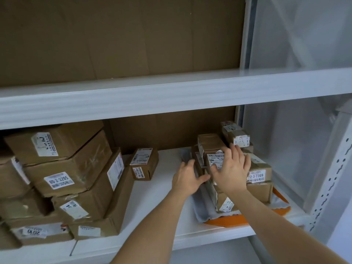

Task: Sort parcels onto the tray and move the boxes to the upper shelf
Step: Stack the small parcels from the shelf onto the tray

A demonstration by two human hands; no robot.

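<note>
Both hands (209,174) touch stacked parcels (259,174).

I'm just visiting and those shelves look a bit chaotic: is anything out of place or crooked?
Yes. The large brown cardboard boxes at the left of the lower shelf are heaped at tilted angles, not squared up. On the orange tray at the right, small parcels are stacked unevenly. The white upper shelf holds nothing.
</note>
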